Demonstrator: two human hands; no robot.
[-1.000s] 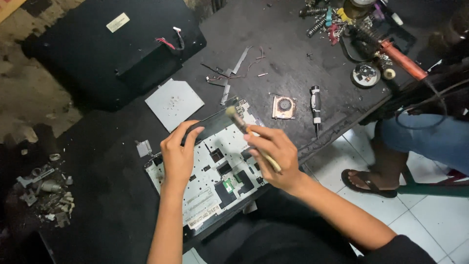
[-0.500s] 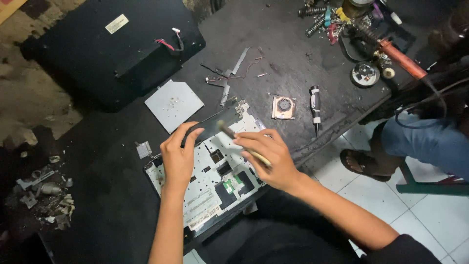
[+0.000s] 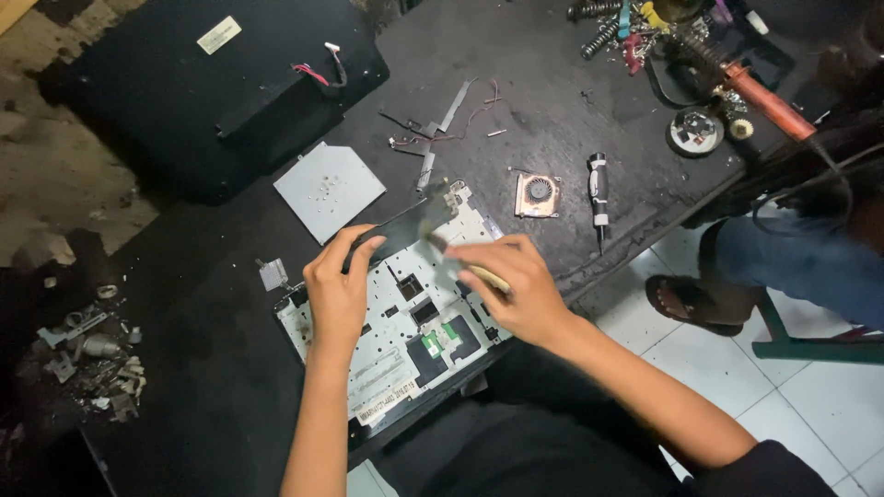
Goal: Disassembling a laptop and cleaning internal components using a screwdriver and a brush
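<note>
An opened laptop base [image 3: 396,354], pale inside with dark cut-outs, lies at the near edge of a black table [image 3: 212,368]. My left hand [image 3: 337,290] rests on its far left part, fingers spread and touching a dark flat panel [image 3: 405,230]. My right hand [image 3: 511,285] grips a small brush [image 3: 460,262] with a pale handle; its blurred bristles are over the base's far end.
A small copper fan [image 3: 538,194] and a screwdriver [image 3: 599,193] lie to the right. A grey square plate [image 3: 329,189] and a black laptop cover [image 3: 212,83] sit further back. Tools are heaped at the far right [image 3: 700,55]. Another person's leg and sandalled foot [image 3: 691,304] are at the right.
My right hand has swept the brush down and leftward across the base's far end. My left hand has barely moved.
</note>
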